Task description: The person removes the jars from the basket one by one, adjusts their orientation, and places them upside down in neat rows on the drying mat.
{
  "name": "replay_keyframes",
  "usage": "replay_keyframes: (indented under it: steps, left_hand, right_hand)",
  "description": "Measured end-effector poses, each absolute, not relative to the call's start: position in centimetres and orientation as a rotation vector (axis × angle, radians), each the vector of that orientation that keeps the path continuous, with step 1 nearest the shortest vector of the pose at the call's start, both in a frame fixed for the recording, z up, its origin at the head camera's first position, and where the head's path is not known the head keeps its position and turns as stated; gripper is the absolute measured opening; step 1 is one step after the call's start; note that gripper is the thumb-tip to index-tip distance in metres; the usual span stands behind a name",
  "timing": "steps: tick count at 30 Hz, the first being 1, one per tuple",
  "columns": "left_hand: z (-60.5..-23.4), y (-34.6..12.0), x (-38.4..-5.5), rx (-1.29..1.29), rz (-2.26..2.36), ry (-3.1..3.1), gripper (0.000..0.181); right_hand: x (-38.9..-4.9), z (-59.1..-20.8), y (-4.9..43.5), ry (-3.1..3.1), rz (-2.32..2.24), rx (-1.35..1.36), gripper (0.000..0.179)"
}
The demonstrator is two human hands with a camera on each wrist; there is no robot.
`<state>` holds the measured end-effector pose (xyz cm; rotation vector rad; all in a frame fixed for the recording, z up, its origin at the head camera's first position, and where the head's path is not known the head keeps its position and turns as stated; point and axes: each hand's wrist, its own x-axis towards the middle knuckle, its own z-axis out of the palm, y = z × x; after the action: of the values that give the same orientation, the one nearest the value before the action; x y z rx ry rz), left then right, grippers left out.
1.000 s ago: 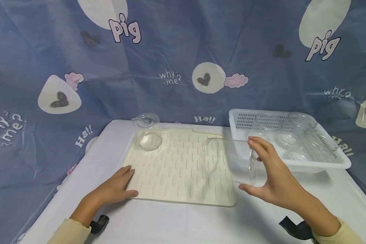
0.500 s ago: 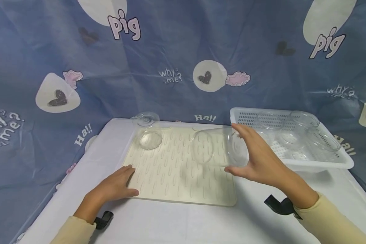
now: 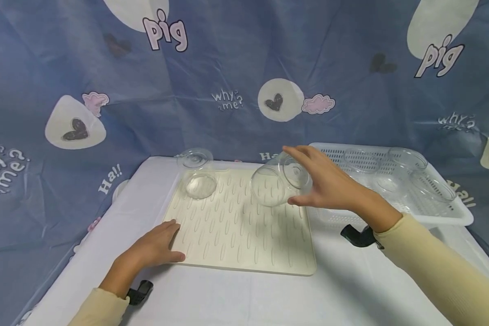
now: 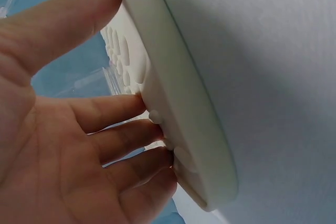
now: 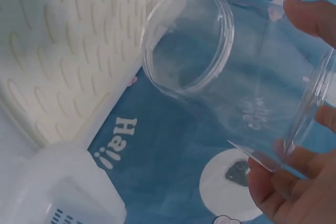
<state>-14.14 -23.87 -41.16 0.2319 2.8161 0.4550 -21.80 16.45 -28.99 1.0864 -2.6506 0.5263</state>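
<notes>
My right hand (image 3: 326,183) grips a clear cylindrical jar (image 3: 269,183) by one end, thumb and fingers spread round its edge. The jar is tilted above the back right of a cream mat (image 3: 228,235) with raised oval ridges. In the right wrist view, the jar's ringed far end (image 5: 189,40) points away from the fingers. My left hand (image 3: 152,246) rests at the mat's front left corner, and its fingertips touch the mat in the left wrist view. A second clear jar (image 3: 197,174) stands on the mat's back left corner.
A white perforated basket (image 3: 391,217) at the right holds several clear vessels (image 3: 391,181). White cloth (image 3: 212,299) covers the table under the mat. Behind it hangs a blue printed curtain (image 3: 228,59).
My right hand has carried the jar left and farther back over the mat, and the jar's tilt has changed. The left hand stays at the mat's corner.
</notes>
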Motion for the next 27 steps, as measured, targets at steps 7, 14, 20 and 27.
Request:
replay_keyframes:
  steps: [7, 14, 20, 27]
  left_hand:
    - [-41.3, -23.9, -14.1, 0.24, 0.476, 2.821, 0.09]
    - [-41.3, -24.0, -14.0, 0.211, 0.482, 2.82, 0.09]
    - [-41.2, -24.2, -14.0, 0.208, 0.502, 2.821, 0.09]
    - [-41.4, -24.3, -14.2, 0.213, 0.497, 2.813, 0.091]
  right_hand:
    - [-23.6, -28.4, 15.6, -2.745, 0.502, 1.119, 0.11]
    - [-25.0, -27.9, 14.0, -2.796, 0.436, 1.145, 0.108]
    - [-25.9, -27.9, 12.3, -2.885, 0.455, 1.119, 0.109]
    - [-26.8, -28.5, 11.1, -2.961, 0.425, 1.131, 0.109]
